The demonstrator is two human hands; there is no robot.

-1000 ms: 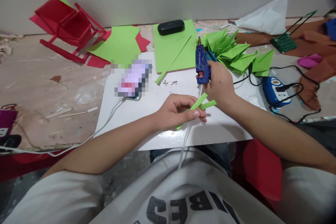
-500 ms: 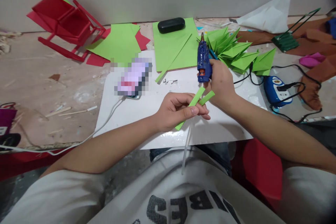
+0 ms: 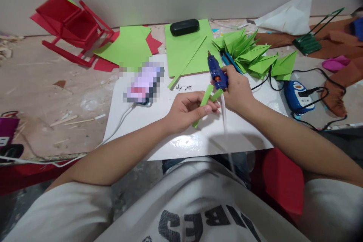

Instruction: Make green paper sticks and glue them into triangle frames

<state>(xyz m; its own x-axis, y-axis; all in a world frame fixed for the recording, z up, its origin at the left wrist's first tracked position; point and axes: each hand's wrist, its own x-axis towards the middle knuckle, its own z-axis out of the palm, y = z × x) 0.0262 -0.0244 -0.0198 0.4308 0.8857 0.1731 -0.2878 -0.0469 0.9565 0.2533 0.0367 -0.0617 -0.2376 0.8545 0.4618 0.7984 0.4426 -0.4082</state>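
Observation:
My left hand [image 3: 189, 111] pinches green paper strips [image 3: 207, 96] between thumb and fingers, over a white board [image 3: 181, 145]. The strips' ends stick out above and below the fingers. Wrapped round a blue glue gun [image 3: 217, 72] is my right hand [image 3: 237, 87], just right of the strips. The gun's nozzle tilts up and to the left. A long pale glue stick [image 3: 224, 117] trails from its rear towards my lap, blurred at the lower end. A longer loose green strip [image 3: 188, 62] lies across a green sheet [image 3: 178, 55] beyond my hands.
A red paper rocking chair [image 3: 72, 30] stands at the far left. A phone [image 3: 145, 83] with a white cable lies left. Behind are a black case [image 3: 185, 27] and folded green paper leaves [image 3: 255, 55]. A blue power adapter [image 3: 299, 96] with black cords sits right.
The glue gun has tipped to the left and come slightly nearer me, its glue stick swinging right. My left hand, with the strips, has shifted slightly left and away from me.

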